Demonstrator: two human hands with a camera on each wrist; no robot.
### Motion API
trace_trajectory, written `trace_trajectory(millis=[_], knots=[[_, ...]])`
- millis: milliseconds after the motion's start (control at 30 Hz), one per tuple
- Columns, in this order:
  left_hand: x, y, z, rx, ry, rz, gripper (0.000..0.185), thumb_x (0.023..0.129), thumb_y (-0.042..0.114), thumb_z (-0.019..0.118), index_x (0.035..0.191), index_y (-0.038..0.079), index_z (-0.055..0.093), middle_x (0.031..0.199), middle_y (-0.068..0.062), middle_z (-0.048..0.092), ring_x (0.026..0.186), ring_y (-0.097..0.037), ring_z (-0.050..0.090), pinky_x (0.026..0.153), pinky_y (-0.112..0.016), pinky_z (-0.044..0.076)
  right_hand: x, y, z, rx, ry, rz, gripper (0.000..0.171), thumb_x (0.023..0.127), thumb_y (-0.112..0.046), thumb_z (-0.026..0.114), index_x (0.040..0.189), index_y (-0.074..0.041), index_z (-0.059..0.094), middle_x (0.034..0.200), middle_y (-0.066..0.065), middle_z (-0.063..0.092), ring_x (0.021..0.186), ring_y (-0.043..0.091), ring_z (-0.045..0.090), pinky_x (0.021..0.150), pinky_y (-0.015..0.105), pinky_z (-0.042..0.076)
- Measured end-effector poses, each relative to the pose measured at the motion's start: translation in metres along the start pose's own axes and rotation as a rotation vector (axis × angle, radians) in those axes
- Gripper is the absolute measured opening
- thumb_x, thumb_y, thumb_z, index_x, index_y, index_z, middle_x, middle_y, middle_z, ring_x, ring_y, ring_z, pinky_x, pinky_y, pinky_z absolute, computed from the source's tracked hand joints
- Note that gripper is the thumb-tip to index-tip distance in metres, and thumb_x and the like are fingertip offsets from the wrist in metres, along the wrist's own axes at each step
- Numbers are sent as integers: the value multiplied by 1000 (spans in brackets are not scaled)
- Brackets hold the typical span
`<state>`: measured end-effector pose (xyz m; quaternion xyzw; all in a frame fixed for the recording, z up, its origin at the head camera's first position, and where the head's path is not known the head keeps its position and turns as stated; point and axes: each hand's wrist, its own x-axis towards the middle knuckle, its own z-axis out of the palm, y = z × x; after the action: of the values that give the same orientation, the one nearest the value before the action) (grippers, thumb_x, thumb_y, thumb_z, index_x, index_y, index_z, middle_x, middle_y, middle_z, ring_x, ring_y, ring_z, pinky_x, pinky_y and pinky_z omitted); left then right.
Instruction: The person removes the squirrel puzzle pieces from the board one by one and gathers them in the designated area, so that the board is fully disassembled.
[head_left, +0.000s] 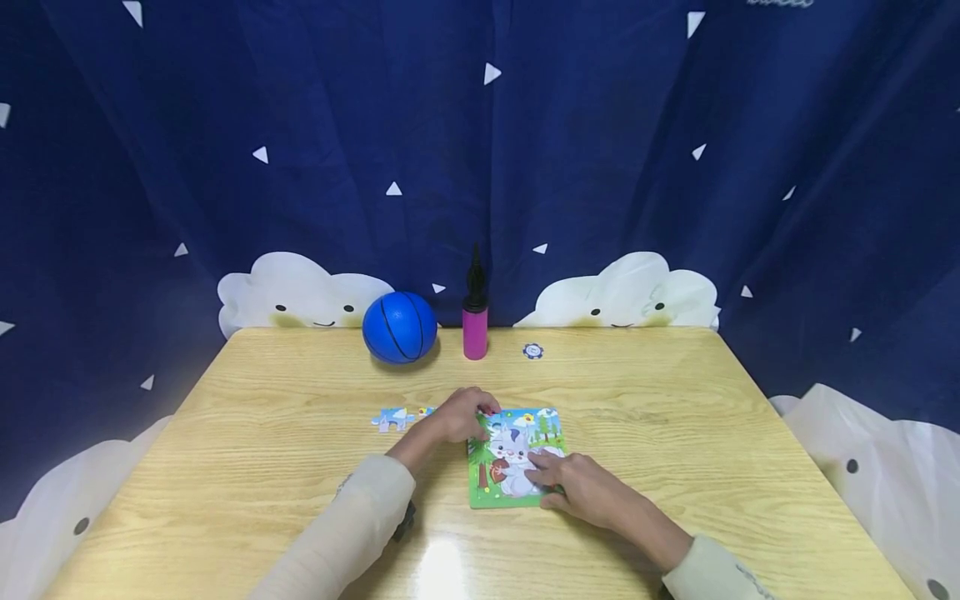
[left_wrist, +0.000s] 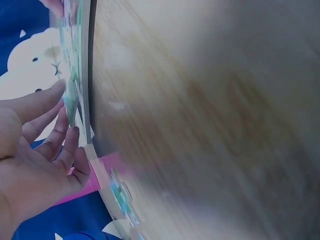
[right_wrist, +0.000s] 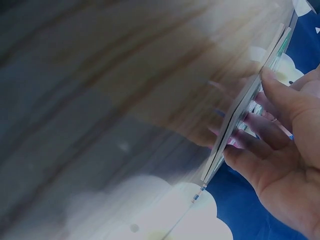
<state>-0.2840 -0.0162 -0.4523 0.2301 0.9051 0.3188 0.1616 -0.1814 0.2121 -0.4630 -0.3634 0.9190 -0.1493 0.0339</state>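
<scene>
The puzzle board [head_left: 516,457], filled with a rabbit picture, lay flat at the table's [head_left: 675,400] near middle. Its far left corner was touched by the left hand [head_left: 461,414] with relaxed fingers; its near right edge was pressed by the right hand's [head_left: 581,487] straightened fingers. Loose pieces [head_left: 393,417] lay just left.

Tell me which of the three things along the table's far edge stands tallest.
The pink air pump, upright with a black handle on top. It rises above the blue ball on its left and the small flat chip on its right.
</scene>
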Motion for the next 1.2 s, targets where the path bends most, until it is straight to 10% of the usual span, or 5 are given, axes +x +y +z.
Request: trace_trajectory(millis=[467, 1200], knots=[[1, -1, -6, -58, 120, 52, 12, 92, 4, 58, 94, 5, 70, 85, -2, 64, 74, -12, 50, 67, -24, 43, 0, -2, -1, -2, -2, -4, 43, 84, -26, 69, 122, -6, 63, 136, 17, 53, 123, 33, 54, 97, 48, 45], [-23, -20, -54, -80, 168, 58, 8, 92, 5, 59, 92, 5, 67, 86, -4, 62, 80, -16, 48, 70, -25, 40, 0, -2, -1, 13, 25, -21, 42, 83, -24, 70, 120, -4, 64, 134, 19, 54, 122, 34, 54, 97, 47, 45]])
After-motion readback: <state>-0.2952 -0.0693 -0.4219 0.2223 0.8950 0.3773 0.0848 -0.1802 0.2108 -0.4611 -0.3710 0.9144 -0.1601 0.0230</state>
